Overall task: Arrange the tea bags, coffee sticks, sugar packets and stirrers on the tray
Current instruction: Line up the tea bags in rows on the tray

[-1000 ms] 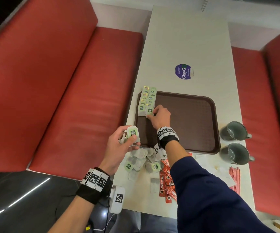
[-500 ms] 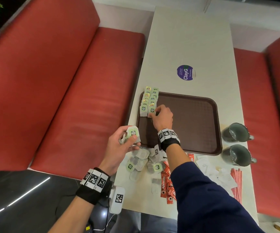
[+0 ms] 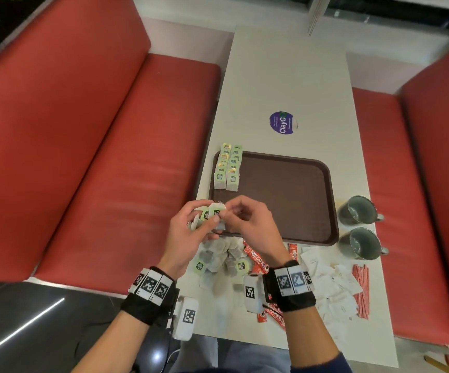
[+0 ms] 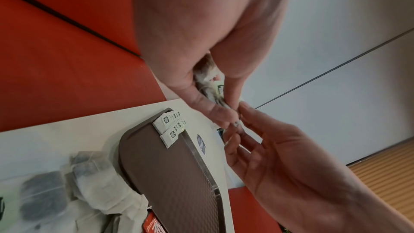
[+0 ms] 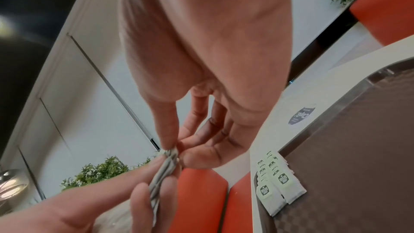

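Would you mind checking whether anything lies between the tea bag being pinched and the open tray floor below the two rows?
Nothing visible does: the right hand pinches a tea bag above bare tray, just short of the two rows.

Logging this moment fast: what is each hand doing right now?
Left hand: grips a small stack of tea bags.
Right hand: thumb and forefinger pinch the top tea bag of that stack.

We noted two grey mugs point(image 3: 357, 210) point(image 3: 361, 243) standing side by side on the white table point(image 3: 285, 76) at 3 o'clock. A round purple sticker point(image 3: 283, 123) lay at 12 o'clock. Red bench seats point(image 3: 88, 146) flanked the table at 9 and 3 o'clock.
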{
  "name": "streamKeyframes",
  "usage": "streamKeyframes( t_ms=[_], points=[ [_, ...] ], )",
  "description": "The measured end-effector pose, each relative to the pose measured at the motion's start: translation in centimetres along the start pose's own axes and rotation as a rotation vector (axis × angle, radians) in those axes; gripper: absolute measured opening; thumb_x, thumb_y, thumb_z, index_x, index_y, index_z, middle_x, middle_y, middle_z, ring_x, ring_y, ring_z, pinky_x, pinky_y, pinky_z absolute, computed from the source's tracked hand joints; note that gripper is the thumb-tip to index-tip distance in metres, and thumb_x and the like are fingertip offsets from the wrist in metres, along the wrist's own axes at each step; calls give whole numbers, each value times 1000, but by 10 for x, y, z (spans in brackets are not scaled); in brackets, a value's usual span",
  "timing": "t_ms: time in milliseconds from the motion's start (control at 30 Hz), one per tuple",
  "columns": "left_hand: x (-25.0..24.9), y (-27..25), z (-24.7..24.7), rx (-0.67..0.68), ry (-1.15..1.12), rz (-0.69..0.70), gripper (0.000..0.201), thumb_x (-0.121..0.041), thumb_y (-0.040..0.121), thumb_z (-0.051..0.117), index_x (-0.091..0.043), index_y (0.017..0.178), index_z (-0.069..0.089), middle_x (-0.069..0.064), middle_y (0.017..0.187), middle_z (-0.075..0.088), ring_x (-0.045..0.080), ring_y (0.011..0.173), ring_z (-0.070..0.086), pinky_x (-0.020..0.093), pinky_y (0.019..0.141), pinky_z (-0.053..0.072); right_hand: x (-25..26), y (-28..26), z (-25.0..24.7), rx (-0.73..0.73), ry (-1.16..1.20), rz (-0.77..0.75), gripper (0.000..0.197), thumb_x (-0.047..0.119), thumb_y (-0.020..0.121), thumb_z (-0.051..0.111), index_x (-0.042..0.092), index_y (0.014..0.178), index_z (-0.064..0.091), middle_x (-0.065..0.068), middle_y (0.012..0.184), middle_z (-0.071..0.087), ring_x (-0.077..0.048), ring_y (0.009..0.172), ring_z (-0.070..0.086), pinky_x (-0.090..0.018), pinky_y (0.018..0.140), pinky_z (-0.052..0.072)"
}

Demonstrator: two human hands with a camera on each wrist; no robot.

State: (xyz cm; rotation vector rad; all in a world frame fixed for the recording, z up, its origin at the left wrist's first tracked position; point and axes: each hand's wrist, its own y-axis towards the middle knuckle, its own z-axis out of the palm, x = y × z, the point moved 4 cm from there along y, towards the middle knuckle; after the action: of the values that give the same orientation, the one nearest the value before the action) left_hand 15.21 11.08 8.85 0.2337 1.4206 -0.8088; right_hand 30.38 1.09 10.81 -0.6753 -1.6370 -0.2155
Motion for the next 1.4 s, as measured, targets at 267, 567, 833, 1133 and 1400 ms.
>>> streamKeyframes(
  t_ms=[267,567,833,1133,1400],
  points=[
    [7,-1,-5,-83,-8,-23,25,-11,101,76,-13,125,71,13,116,78,37,97,79,43,80,67,-7,-4,4,-42,42,9,14,25,97,85,20,106,76,-3,92,78,-23,86,76,-40,83,66],
    [21,4,-16,-182,-105,-82,24,-14,109,64,-6,132,63,15,114,80,34,103,80,38,86,67,-37,36,-7,-337,-72,93,15,28,94,87,25,98,72,6,86,80,-8,78,77,-23,75,60],
    [24,4,-24,-188,-79,-118,22,-15,109,63,-5,129,65,22,121,75,31,104,80,42,91,66,-76,115,2,-356,-307,169,7,16,100,76,17,103,69,2,92,71,-17,101,54,-33,85,44],
    [25,5,-29,-199,-71,-117,18,-14,107,67,-6,123,70,19,112,68,34,103,80,45,93,66,-82,146,24,-307,-427,207,4,15,105,69,17,104,66,3,97,57,-25,95,63,-39,92,60],
    [24,2,-29,-168,-79,-129,24,-10,106,68,-5,129,68,15,115,72,35,105,79,45,95,65,-83,147,28,-328,-485,196,6,17,105,71,16,103,65,-9,109,71,-29,101,70,-37,88,60]
  ],
)
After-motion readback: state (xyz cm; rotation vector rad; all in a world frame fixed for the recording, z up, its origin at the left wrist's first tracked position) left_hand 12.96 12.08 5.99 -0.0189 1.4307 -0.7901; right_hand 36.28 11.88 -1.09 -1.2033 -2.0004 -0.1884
